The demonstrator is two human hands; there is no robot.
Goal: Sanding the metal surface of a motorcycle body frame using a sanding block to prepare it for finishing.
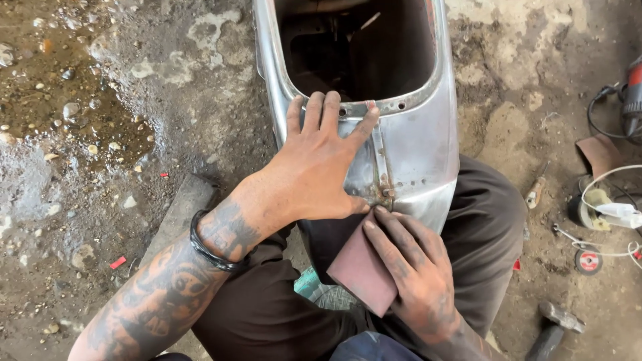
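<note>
A bare metal scooter body shell stands in front of me, its open cavity at the top of the view and its lower end between my knees. My left hand lies flat on the shell with fingers spread, just left of a rusty vertical seam. My right hand presses a reddish-brown sheet of sandpaper against the shell's lower edge, fingertips near the bottom of the seam. A black bangle sits on my tattooed left forearm.
Rough, wet concrete floor with pebbles spreads to the left. On the right lie a power tool with black cable, a screwdriver, white cable, a small red-centred disc and a hammer. A grey slab lies by my left knee.
</note>
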